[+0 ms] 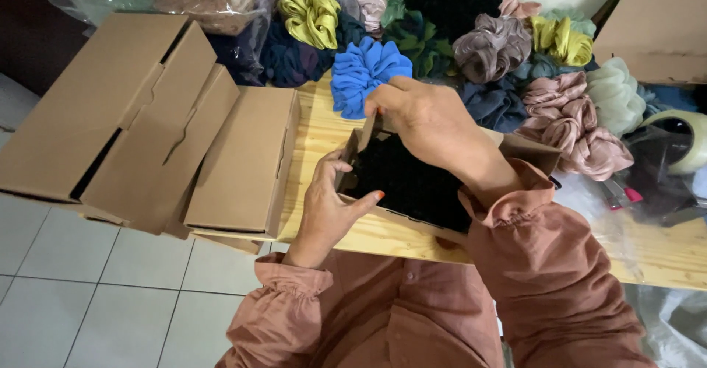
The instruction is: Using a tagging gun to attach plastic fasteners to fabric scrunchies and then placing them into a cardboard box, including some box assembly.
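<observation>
An open brown cardboard box (526, 151) rests on the near edge of a light wooden table (317, 128). A black fuzzy scrunchie (412, 184) fills the box. My left hand (331, 206) grips the box's near left corner, thumb on the rim beside the black scrunchie. My right hand (423, 121) reaches over the box's far left corner, fingers curled down onto its flap and the scrunchie. A blue scrunchie (364, 73) lies just behind my right hand.
Three closed cardboard boxes (147, 125) lean in a row at the table's left end over a tiled floor. Several scrunchies (508, 51) in yellow, pink, grey, green and dark blue are piled along the back. A tape roll (681, 136) sits at the right, another cardboard box (659, 25) behind it.
</observation>
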